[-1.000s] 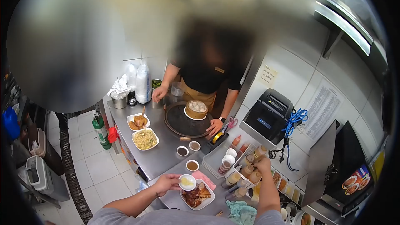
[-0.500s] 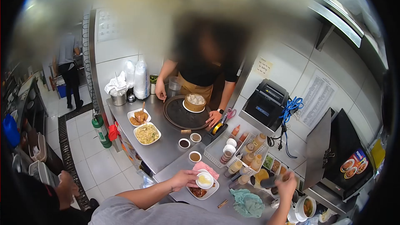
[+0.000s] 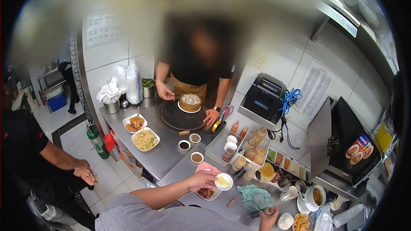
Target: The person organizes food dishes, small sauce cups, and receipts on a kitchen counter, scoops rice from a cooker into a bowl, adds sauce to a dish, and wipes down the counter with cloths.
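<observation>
In the head view, the left hand [image 3: 203, 180] is holding a small white bowl [image 3: 224, 182] by its edge, fingers nearly together, near a dish [image 3: 217, 194] of browned meat [image 3: 206, 193] on the desk [image 3: 170, 156]. The right hand [image 3: 268, 219] is gripping a tilted bottle [image 3: 269, 210], fingers curled, beside a teal cloth [image 3: 257, 196].

Metal counter [image 3: 166, 160] is set with a round dark tray [image 3: 175, 120], rice bowl [image 3: 145, 140], three sauce cups [image 3: 197, 158], teal cloth [image 3: 258, 196].

dish [image 3: 231, 184] white | filling [image 3: 223, 181] pale yellow | cloth [image 3: 256, 197] teal | cable [image 3: 290, 99] blue | extinguisher [image 3: 98, 141] green | shirt [image 3: 141, 214] grey
</observation>
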`<state>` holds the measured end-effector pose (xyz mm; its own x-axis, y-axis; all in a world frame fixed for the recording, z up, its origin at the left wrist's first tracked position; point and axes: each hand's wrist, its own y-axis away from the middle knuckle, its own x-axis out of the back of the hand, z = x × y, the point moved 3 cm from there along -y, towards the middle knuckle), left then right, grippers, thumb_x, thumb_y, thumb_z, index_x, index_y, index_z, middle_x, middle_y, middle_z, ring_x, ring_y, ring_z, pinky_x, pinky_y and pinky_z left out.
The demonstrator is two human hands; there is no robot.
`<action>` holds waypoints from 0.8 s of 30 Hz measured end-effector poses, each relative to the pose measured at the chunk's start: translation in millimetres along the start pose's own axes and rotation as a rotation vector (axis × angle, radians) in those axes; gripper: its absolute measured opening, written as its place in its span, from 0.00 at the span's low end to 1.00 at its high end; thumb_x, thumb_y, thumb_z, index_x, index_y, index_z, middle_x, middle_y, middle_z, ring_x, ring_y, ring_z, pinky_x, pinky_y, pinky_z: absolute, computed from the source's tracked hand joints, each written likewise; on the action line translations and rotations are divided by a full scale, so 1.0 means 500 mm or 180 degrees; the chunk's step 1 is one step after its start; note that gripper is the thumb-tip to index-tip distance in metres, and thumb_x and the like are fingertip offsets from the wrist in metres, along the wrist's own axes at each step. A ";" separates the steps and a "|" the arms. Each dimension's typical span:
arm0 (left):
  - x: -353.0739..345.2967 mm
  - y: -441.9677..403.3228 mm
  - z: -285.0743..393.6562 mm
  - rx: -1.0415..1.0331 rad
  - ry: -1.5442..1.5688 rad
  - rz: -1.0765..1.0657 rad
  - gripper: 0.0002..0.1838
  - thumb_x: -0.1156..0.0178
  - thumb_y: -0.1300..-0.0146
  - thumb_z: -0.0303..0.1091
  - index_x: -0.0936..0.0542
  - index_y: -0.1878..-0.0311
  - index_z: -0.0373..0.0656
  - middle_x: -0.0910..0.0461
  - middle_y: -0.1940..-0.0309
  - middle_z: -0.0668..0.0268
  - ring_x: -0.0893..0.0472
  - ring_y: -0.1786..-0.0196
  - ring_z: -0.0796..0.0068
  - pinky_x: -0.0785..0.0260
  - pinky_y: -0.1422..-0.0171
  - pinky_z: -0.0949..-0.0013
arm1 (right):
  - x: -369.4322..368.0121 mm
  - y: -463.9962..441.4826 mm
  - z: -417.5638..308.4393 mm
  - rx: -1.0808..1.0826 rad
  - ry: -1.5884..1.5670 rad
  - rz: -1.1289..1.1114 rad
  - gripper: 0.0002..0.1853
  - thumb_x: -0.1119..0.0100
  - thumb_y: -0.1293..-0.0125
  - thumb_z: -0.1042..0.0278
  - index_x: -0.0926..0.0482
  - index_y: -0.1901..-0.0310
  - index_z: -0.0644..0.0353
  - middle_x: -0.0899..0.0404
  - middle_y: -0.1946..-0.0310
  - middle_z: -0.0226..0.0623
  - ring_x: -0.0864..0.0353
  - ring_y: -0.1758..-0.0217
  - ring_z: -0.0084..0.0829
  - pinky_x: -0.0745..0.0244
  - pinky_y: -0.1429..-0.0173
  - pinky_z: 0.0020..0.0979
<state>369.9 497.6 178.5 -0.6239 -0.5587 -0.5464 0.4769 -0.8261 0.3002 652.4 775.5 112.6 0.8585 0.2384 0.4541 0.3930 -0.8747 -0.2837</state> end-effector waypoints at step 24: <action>-0.113 -0.136 -0.016 -0.0081 0.0773 -0.0269 0.23 0.42 0.35 0.33 0.32 0.38 0.37 0.23 0.48 0.62 0.20 0.49 0.72 0.25 0.43 0.69 | -0.079 -0.149 -0.431 0.2483 0.2338 -0.0926 0.35 0.33 0.62 0.77 0.26 0.45 0.51 0.26 0.53 0.37 0.29 0.47 0.41 0.39 0.38 0.42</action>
<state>377.6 585.8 182.8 -0.4968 -0.4512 -0.7414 0.4467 -0.8653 0.2273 518.3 740.3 298.0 0.3971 -0.1425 0.9066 0.8691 -0.2591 -0.4214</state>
